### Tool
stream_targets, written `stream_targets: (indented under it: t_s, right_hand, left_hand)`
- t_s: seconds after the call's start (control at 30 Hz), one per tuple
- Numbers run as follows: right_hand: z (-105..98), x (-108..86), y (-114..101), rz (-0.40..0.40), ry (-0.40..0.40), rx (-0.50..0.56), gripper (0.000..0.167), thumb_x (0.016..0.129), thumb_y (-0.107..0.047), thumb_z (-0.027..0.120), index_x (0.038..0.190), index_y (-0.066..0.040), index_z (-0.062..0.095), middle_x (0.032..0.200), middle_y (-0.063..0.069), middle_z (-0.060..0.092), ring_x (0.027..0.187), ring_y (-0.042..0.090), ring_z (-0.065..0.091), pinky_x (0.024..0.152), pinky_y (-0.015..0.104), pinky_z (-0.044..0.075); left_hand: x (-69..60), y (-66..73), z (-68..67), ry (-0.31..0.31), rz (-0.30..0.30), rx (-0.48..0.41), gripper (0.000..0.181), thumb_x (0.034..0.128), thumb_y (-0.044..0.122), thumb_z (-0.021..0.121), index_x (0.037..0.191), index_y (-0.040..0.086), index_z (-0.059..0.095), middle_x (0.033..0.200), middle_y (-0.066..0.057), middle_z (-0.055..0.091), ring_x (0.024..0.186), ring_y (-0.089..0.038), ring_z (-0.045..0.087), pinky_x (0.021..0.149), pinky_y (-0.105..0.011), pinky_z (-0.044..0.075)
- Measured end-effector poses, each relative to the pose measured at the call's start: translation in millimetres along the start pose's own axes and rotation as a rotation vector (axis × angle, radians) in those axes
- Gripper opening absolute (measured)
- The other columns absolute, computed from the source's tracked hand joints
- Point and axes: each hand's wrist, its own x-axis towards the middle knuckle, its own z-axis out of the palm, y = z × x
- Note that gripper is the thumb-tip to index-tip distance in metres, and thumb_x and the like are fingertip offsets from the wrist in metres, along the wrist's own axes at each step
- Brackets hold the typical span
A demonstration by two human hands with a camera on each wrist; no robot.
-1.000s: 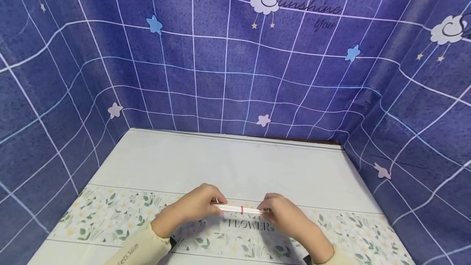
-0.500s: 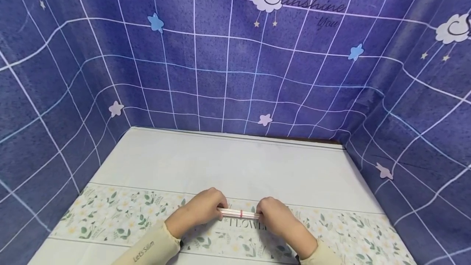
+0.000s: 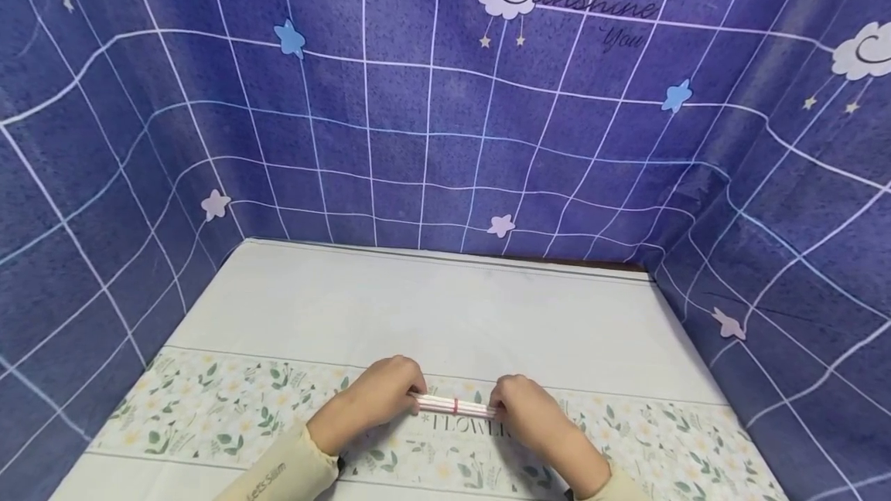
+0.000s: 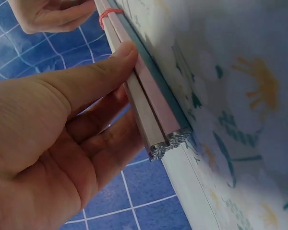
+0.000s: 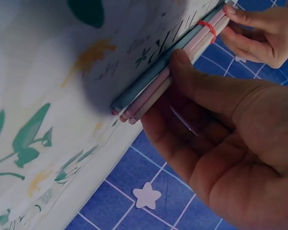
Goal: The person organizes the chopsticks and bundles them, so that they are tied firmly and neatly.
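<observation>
A bundle of slim pastel sticks (image 3: 475,409), white, pink and blue-green, lies level between my hands, low over the tablecloth. A red rubber band (image 3: 455,406) circles its middle. My left hand (image 3: 387,393) pinches the left end, with the thumb on top and fingers beneath. At the other end my right hand (image 3: 527,410) grips the bundle the same way. Silvery, rough-looking tips (image 4: 170,143) show in the left wrist view. Rounded pinkish ends (image 5: 127,116) show in the right wrist view. The exact kind of stick is unclear.
A white tablecloth (image 3: 418,300) with a printed floral band (image 3: 230,408) and lettering covers the table. Behind it and on both sides hangs a blue gridded curtain (image 3: 397,153) with stars and clouds.
The right hand has come slightly left and lower, and the left hand slightly lower, with the bundle between them. Since half a second ago, the hands have barely moved.
</observation>
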Motion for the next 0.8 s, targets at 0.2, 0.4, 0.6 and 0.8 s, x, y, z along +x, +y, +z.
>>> stream_targets:
  t_s: [0.2,0.4,0.6,0.8]
  right_hand:
    - [2,2.0,2,-0.009,0.013,-0.017,0.011,0.081,-0.010,0.085,0.088,-0.018,0.081,0.086,-0.007,0.076,0.077,0.001,0.068,0.075,0.023,0.060]
    - [1,-2.8,7,-0.023,0.025,0.036,0.011,0.083,-0.015,0.083,0.091,-0.022,0.080,0.085,-0.014,0.070,0.080,-0.001,0.065,0.082,0.029,0.061]
    - [0,-21.8,21,-0.089,0.073,0.050,0.032,0.095,-0.031,0.077,0.122,-0.014,0.075,0.115,-0.001,0.075,0.107,0.018,0.074,0.094,0.040,0.061]
    - [-8,-34.7,36,-0.256,0.334,-0.225,0.042,0.100,-0.044,0.068,0.134,-0.020,0.072,0.138,0.003,0.071,0.141,0.030,0.060,0.114,0.055,0.048]
  left_hand:
    - [2.0,1.7,-3.3,-0.016,0.010,-0.029,0.012,0.0735,0.019,0.091,0.082,0.019,0.082,0.078,0.011,0.075,0.068,0.004,0.055,0.072,-0.023,0.054]
    - [-1.0,3.2,-3.9,-0.016,0.014,0.032,0.011,0.0765,0.022,0.089,0.085,0.021,0.082,0.080,0.012,0.074,0.070,0.004,0.055,0.075,-0.026,0.056]
    - [-17.5,4.9,-3.6,0.016,0.070,0.139,0.031,0.0897,0.034,0.080,0.115,0.016,0.078,0.109,0.002,0.077,0.096,-0.011,0.072,0.089,-0.035,0.060]
    - [-33.2,6.4,-22.2,0.150,0.241,0.329,0.054,0.0994,0.050,0.067,0.143,0.019,0.065,0.152,-0.006,0.062,0.146,-0.030,0.055,0.117,-0.054,0.046]
